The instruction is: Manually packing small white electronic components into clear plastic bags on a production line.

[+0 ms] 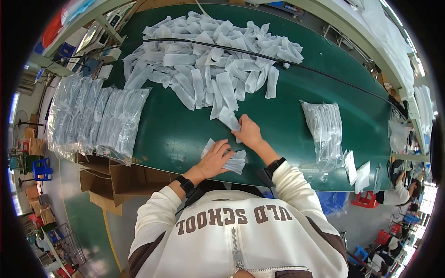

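Left hand: the left hand [214, 160] is laid palm down with fingers loosely extended over a small stack of flat, whitish translucent strips [236, 163], apparently so that they are kept together; whether any is gripped underneath cannot be told.
Right hand: the near end of a single long, whitish translucent strip [227, 116] is pinched between thumb and bent fingers of the right hand [249, 131], presumably for control of its loose end.
Heap: a wide, tangled heap of whitish translucent strips [204, 51] is spread at the far side, seemingly for easy reach; the pinched strip is set at its near edge.
Bagged bundles: glossy, crinkled clear plastic bags of pale strips [99, 120] are lined up at left, probably to leave the middle free; another clear bag of pale strips [323, 125] is placed at right.
Surface: everything is borne by a smooth, slightly shiny green tabletop [167, 129].
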{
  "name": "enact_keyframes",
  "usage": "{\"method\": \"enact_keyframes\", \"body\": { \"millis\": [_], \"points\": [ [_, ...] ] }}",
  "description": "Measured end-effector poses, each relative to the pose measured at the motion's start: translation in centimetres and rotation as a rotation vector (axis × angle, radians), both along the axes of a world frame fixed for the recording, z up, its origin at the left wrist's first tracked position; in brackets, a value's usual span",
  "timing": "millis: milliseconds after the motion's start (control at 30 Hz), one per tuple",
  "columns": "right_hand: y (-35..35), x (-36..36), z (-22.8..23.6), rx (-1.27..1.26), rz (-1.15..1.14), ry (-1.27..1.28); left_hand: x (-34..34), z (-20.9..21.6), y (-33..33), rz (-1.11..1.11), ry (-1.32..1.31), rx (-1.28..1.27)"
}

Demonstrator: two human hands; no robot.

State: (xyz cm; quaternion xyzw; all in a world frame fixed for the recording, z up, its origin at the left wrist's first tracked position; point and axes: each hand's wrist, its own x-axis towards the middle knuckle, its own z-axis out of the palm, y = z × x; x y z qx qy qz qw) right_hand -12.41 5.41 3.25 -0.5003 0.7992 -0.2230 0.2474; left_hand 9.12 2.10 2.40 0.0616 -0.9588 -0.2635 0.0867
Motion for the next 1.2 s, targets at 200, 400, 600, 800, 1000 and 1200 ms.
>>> {"method": "enact_keyframes", "body": {
  "millis": [200,400,600,800,1000,1200],
  "points": [
    [3.4,1.6,-0.8,-0.161,0.295,0.094,-0.6,2.1,-0.3,0.0,0.028,-0.067],
    [3.8,-0.2,0.7,-0.024,0.404,-0.232,-0.3,2.0,-0.4,0.012,0.009,-0.056],
    [4.5,1.3,0.1,-0.159,0.371,-0.036,-0.1,2.6,-0.1,0.064,-0.006,-0.044],
    [5.9,1.7,0.5,-0.19,0.398,-0.05,0.2,1.4,0.0,0.044,-0.084,-0.17],
    [7.0,1.2,0.7,-0.195,0.411,-0.099,0.2,1.4,0.7,0.144,-0.065,-0.074],
    [7.5,2.8,-0.1,-0.344,0.367,-0.002,-0.1,1.4,0.2,0.055,-0.025,-0.242]
  ]
}}
